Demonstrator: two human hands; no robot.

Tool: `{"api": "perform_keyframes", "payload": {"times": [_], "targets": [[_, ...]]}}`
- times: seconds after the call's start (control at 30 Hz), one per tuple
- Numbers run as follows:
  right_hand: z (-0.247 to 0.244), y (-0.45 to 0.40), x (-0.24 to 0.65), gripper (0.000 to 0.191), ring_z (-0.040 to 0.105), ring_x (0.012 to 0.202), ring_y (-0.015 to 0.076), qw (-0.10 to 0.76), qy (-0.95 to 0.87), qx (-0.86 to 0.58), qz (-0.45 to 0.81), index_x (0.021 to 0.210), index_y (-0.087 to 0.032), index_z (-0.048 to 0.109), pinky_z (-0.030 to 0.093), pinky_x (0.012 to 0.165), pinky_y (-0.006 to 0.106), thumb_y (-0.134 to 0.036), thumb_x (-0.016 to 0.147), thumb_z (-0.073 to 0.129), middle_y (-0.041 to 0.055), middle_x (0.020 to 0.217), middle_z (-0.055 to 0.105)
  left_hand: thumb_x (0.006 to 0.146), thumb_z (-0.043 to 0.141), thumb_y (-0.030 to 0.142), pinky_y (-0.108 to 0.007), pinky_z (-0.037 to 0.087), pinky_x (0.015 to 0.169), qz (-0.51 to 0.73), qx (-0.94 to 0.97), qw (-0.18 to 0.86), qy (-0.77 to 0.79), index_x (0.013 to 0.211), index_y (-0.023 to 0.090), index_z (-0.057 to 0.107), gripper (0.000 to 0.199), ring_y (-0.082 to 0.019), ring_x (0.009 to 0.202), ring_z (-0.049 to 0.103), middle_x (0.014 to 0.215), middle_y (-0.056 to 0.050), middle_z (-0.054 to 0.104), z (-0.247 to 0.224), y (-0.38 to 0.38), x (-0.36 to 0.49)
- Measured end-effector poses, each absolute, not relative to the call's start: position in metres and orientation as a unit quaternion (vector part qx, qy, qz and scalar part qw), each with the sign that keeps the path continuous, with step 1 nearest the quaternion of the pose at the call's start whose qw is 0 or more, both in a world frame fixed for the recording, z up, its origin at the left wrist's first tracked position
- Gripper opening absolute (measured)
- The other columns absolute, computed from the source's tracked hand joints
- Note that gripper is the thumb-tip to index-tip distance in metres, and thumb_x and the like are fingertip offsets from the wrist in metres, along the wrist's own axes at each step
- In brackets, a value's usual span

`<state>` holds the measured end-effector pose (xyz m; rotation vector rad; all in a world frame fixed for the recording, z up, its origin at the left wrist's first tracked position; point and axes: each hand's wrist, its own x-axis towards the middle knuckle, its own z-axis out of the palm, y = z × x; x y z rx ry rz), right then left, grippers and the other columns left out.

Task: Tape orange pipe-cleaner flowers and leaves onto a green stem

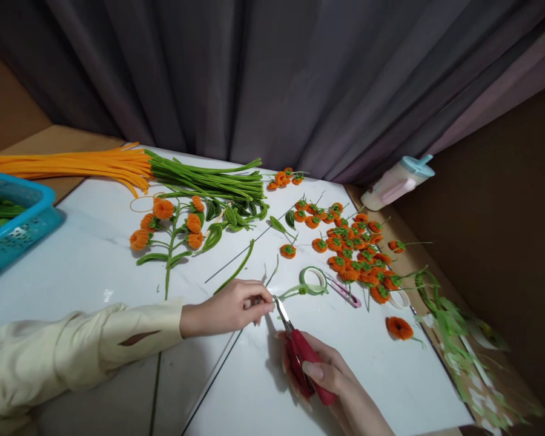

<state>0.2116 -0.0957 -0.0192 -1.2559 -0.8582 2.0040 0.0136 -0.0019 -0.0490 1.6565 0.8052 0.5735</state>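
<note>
Hanging in deep, soft folds, a dark grey curtain [236, 72] fills the space beyond the tape roll [314, 280], which lies on a smooth white tabletop [381, 387] with thin dark lines. Far to the roll's left stands a glossy blue basket [31, 233] with pierced walls, green pieces inside. Between basket and roll, but farther back, fuzzy orange stems [104, 165] meet a bundle of fuzzy green stems [209, 178]. Right of the roll and beyond it, a pale tumbler [393, 184] with a light-blue lid leans over.

Nearer than the roll, the right hand [329, 369] grips the red-handled cutters [293, 348], their metal tips at the left hand's fingertips. The left hand [236, 306], left of the roll, has its fingers pinched together; what they hold is too small to tell.

Left of the roll lies a branched flower spray [170, 242] with ribbed orange heads; to its right, round, ridged orange blooms [354, 254] crowd together, wiry stems sticking out. Just beside the roll, the slim pink knife [343, 290] and a loose green strip [293, 292] lie close to the cutters.
</note>
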Motion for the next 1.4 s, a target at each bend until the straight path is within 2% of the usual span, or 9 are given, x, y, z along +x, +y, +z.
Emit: {"api": "perform_keyframes", "payload": {"times": [0.13,0.33,0.47,0.63,0.73,0.9,1.27,1.4], "targets": [[-0.019,-0.095,0.213,0.032,0.042,0.054,0.0090,0.293,-0.347,-0.469,0.758,0.087,-0.011,0.057,0.025,0.051,0.024,-0.038,0.072,0.063,0.0043,0.076,0.054,0.085,0.053,0.026,-0.018,0.039,0.049,0.237,0.700,0.589,0.326,0.075,0.014,0.059,0.017,-0.007,0.050,0.050,0.064,0.001,0.056,-0.047,-0.002,0.012],[-0.020,-0.099,0.214,0.033,0.042,0.059,0.0111,0.279,-0.352,-0.504,0.738,0.093,-0.015,0.054,0.028,0.051,0.024,-0.032,0.066,0.060,0.0028,0.079,0.054,0.085,0.054,0.027,-0.017,0.039,0.044,0.243,0.694,0.595,0.324,0.075,0.013,0.060,0.019,-0.006,0.047,0.049,0.064,0.000,0.055,-0.047,-0.002,0.012],[-0.021,-0.099,0.213,0.026,0.041,0.058,0.0118,0.267,-0.383,-0.501,0.729,0.086,-0.016,0.054,0.028,0.050,0.024,-0.029,0.063,0.055,0.0007,0.073,0.052,0.084,0.055,0.028,-0.017,0.040,0.045,0.253,0.694,0.596,0.316,0.075,0.013,0.061,0.019,-0.007,0.049,0.052,0.067,-0.001,0.055,-0.049,-0.003,0.012],[-0.016,-0.096,0.208,0.029,0.043,0.061,0.0141,0.253,-0.414,-0.538,0.689,0.089,-0.018,0.054,0.030,0.051,0.025,-0.023,0.060,0.052,0.0001,0.072,0.052,0.085,0.056,0.028,-0.017,0.042,0.046,0.266,0.694,0.597,0.302,0.076,0.012,0.062,0.019,-0.008,0.051,0.055,0.071,-0.002,0.055,-0.051,-0.003,0.011],[-0.013,-0.096,0.205,0.021,0.041,0.062,0.0135,0.243,-0.432,-0.557,0.666,0.082,-0.019,0.052,0.029,0.053,0.025,-0.020,0.061,0.052,-0.0009,0.070,0.049,0.085,0.055,0.028,-0.018,0.042,0.045,0.271,0.700,0.590,0.297,0.077,0.011,0.063,0.020,-0.008,0.050,0.054,0.070,-0.002,0.055,-0.051,-0.003,0.011],[-0.012,-0.097,0.200,0.014,0.036,0.060,0.0115,0.241,-0.425,-0.566,0.664,0.078,-0.019,0.047,0.029,0.053,0.024,-0.022,0.065,0.051,-0.0025,0.069,0.043,0.085,0.054,0.027,-0.018,0.044,0.045,0.277,0.699,0.590,0.295,0.077,0.010,0.063,0.020,-0.008,0.050,0.054,0.071,-0.003,0.056,-0.051,-0.004,0.012],[-0.013,-0.100,0.194,0.018,0.035,0.056,0.0097,0.239,-0.411,-0.579,0.662,0.082,-0.020,0.047,0.029,0.048,0.022,-0.033,0.072,0.052,-0.0032,0.070,0.040,0.085,0.054,0.026,-0.017,0.044,0.046,0.272,0.699,0.592,0.295,0.078,0.010,0.063,0.020,-0.008,0.050,0.055,0.073,-0.003,0.056,-0.052,-0.003,0.012],[-0.013,-0.100,0.192,0.018,0.032,0.055,0.0087,0.234,-0.405,-0.595,0.653,0.082,-0.019,0.047,0.028,0.046,0.021,-0.032,0.070,0.052,-0.0040,0.068,0.038,0.085,0.054,0.026,-0.017,0.044,0.045,0.276,0.700,0.592,0.289,0.077,0.010,0.063,0.020,-0.007,0.050,0.055,0.072,-0.003,0.055,-0.052,-0.003,0.012]]}}
